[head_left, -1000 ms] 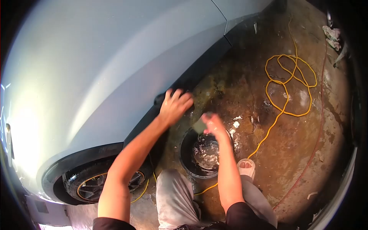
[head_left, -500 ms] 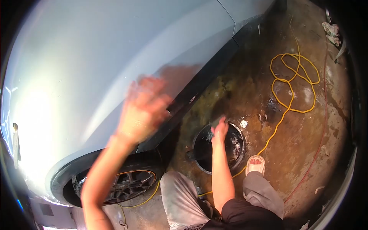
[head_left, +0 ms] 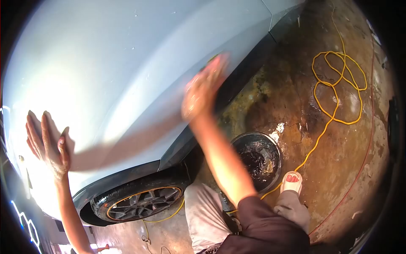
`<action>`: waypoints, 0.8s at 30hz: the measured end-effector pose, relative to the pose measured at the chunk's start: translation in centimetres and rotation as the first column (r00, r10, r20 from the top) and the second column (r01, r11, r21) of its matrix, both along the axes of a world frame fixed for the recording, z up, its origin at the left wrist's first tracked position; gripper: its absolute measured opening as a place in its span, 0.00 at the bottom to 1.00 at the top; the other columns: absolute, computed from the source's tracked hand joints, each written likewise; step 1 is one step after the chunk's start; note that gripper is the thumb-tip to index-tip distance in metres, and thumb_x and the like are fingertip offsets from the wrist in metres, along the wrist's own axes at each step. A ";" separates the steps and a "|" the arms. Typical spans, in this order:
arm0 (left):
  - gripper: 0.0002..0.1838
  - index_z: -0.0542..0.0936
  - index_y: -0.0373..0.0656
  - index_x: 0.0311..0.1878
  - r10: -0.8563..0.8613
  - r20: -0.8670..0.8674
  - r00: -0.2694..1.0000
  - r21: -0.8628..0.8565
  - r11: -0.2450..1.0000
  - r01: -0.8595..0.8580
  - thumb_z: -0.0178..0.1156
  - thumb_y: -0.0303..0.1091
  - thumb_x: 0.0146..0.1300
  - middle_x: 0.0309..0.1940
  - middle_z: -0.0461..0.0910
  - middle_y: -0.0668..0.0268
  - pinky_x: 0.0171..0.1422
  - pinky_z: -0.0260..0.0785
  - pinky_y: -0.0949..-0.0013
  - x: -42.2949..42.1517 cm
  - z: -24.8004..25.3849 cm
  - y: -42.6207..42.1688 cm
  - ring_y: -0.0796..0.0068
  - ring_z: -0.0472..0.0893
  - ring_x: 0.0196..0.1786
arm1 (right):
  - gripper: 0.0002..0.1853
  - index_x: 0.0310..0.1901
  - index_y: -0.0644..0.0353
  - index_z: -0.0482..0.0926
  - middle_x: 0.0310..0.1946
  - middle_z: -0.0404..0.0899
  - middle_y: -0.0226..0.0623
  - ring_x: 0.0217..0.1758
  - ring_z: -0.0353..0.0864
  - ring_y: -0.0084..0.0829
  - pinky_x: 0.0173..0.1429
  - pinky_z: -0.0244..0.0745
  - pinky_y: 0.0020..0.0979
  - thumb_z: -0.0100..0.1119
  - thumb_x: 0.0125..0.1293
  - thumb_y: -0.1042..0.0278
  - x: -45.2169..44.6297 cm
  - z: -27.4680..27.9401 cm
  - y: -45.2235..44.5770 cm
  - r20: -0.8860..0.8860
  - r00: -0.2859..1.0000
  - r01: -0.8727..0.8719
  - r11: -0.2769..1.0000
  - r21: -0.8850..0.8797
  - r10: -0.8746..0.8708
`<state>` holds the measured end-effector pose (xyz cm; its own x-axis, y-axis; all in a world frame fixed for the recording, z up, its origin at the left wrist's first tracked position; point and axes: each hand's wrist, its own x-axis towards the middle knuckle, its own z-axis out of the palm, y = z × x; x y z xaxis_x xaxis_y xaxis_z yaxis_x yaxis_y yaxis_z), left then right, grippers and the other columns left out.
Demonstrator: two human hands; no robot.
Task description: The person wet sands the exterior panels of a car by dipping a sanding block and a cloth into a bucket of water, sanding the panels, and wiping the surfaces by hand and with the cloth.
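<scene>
My left hand (head_left: 50, 148) lies on the light silver-blue car body panel (head_left: 127, 84) at the left, fingers spread, nothing in it. Farther right, my right hand (head_left: 205, 89) is against the lower part of the same panel, near the dark sill. It looks wet, and motion smears its fingers. A small yellowish-dark edge shows at its fingertips; I cannot make out what that is. Below my right forearm stands a round black bucket (head_left: 279, 158) with dark, foamy-looking liquid inside.
A wheel (head_left: 146, 203) with a dark spoked rim sits under the arch at lower left. A yellow cord (head_left: 315, 139) lies in loops on the wet brown floor (head_left: 292, 97), running past my sandalled foot (head_left: 292, 182). A thin red line (head_left: 359, 178) crosses the right side.
My right hand has left the bucket and moved up and left onto the panel. My left hand has moved left and now rests with fingers spread on the bodywork.
</scene>
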<state>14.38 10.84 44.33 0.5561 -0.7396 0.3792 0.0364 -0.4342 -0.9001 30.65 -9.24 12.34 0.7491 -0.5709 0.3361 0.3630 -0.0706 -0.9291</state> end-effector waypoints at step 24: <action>0.26 0.74 0.52 0.72 -0.084 -0.025 0.996 -0.011 0.996 0.084 0.54 0.46 0.73 0.76 0.64 0.53 0.78 0.52 0.47 -0.2 0.0 0.9 0.49 0.63 0.77 | 0.36 0.77 0.66 0.46 0.80 0.39 0.58 0.84 0.34 0.54 0.80 0.29 0.61 0.41 0.75 0.56 -12.6 0.4 12.0 0.150 0.984 -0.058 0.967 -0.250 0.098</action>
